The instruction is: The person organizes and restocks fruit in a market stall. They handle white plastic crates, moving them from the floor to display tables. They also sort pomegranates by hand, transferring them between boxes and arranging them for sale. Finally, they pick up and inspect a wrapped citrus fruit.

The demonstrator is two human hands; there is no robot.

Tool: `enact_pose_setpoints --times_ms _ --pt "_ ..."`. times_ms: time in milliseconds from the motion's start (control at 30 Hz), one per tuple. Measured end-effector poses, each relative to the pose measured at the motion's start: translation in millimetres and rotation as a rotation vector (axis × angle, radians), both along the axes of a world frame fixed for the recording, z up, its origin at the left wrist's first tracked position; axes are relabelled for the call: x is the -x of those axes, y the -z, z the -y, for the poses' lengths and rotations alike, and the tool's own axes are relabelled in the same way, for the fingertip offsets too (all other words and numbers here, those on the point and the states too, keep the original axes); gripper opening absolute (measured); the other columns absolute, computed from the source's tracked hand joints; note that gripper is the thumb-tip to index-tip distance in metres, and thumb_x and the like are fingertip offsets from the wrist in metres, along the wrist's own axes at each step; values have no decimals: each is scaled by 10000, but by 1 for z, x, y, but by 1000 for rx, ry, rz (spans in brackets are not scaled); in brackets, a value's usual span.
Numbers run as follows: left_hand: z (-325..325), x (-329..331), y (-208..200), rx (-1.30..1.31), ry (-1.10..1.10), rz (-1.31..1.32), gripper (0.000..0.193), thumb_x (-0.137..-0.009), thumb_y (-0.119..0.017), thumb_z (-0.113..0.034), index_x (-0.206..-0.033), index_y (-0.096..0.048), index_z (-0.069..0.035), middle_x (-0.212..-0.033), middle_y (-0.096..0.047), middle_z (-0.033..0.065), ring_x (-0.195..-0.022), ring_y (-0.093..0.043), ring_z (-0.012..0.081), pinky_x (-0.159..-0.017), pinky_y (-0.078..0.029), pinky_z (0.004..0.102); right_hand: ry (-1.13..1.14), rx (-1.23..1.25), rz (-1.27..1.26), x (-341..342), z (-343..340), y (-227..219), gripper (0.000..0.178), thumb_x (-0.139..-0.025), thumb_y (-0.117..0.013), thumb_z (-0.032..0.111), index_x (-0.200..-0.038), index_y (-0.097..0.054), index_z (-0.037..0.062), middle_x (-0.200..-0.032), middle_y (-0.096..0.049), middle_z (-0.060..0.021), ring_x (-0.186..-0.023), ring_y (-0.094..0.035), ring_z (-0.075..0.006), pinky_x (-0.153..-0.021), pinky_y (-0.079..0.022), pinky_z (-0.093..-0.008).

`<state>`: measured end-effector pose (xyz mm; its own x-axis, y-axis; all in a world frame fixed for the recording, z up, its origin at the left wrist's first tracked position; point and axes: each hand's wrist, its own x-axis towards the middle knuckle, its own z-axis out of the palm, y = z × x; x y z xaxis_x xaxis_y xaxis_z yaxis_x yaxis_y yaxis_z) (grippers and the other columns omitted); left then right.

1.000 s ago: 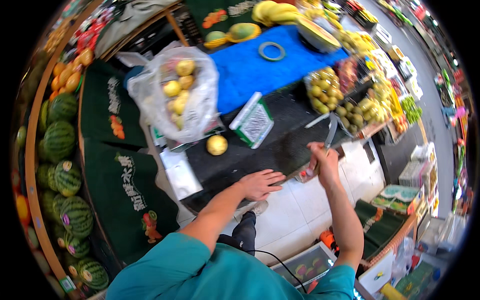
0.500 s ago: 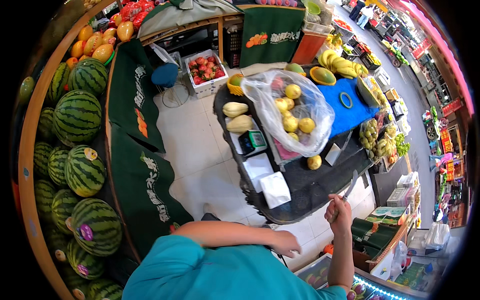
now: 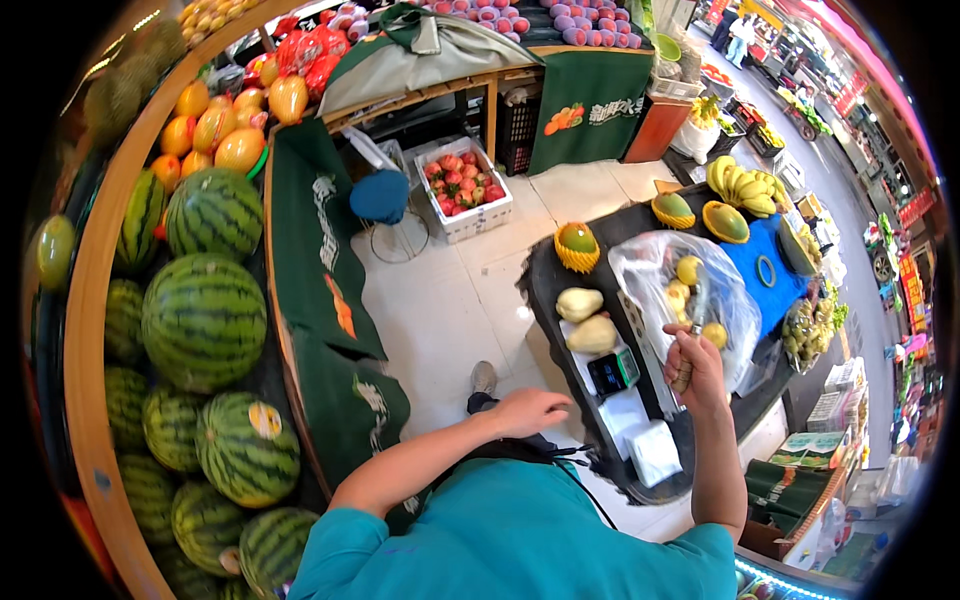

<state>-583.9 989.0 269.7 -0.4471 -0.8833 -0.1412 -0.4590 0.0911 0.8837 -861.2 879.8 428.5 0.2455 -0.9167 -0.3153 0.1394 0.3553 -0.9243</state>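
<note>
My right hand [image 3: 696, 372] is closed around the handle of a knife [image 3: 702, 290], its pale blade pointing up and away over the black-covered table [image 3: 552, 283]. Behind the blade, a clear plastic bag [image 3: 641, 262] holds several round yellow fruits [image 3: 716, 334]. Held out in front of my body, my left hand [image 3: 535, 411] is empty, with loosely stretched fingers, left of the table and touching nothing. Nearest to it on the table are a white pad of paper or bags [image 3: 655, 455] and a small device with a lit screen [image 3: 612, 372].
Large watermelons [image 3: 204, 320] fill the shelf on my left. Tiled floor [image 3: 455, 330] lies between it and the table. A blue stool [image 3: 380, 198] and a white box of red fruit [image 3: 478, 222] stand farther off. Bananas [image 3: 742, 187] and netted papayas [image 3: 576, 246] sit along the table's far side.
My view has swung left, so the table sits farther right. The knife has moved from the table's near edge to over the bag. My left arm has stretched forward from across my body.
</note>
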Motion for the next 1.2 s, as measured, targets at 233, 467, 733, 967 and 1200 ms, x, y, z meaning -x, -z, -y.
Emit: enact_pose_setpoints --times_ms 233,467,733,967,1200 --pt "24 -262 171 -162 -588 518 387 -926 -620 -323 -1243 -689 -113 -1032 -732 171 -989 -693 379 -849 -542 477 -159 -133 212 -137 162 20 279 -1029 -607 261 -1196 -617 38 -754 -568 -8 -624 -546 -95 -525 -441 -248" --pt "-83 -433 279 -526 -420 619 280 -885 -608 -263 -772 -703 -25 -747 -700 170 -715 -684 370 -667 -523 492 39 -135 135 -215 334 5 325 -1039 -503 288 -1214 -606 34 -771 -578 -43 -611 -554 -140 -532 -477 -287" --pt "161 -549 310 -353 -350 406 241 -888 -584 -213 -761 -700 -45 -696 -676 133 -659 -666 282 -608 -508 437 716 -165 -272 -99 539 161 171 -985 -539 188 -828 -525 122 -637 -441 19 -465 -421 -122 -409 -326 -276" --pt "492 -599 178 -283 -871 10 157 -1000 -602 -144 -991 -698 -19 -722 -611 13 -641 -541 96 -608 -456 256 591 43 -1526 42 627 200 274 -825 -664 232 -834 -676 -41 -920 -697 -293 -909 -676 -463 -807 -536 -539" --pt "558 -578 182 -261 -905 120 222 -964 -652 -193 -1106 -712 -33 -886 -740 77 -809 -695 162 -757 -550 320 321 -192 -1868 152 692 239 280 -869 -584 230 -945 -747 15 -1005 -721 -293 -975 -715 -439 -878 -567 -545"
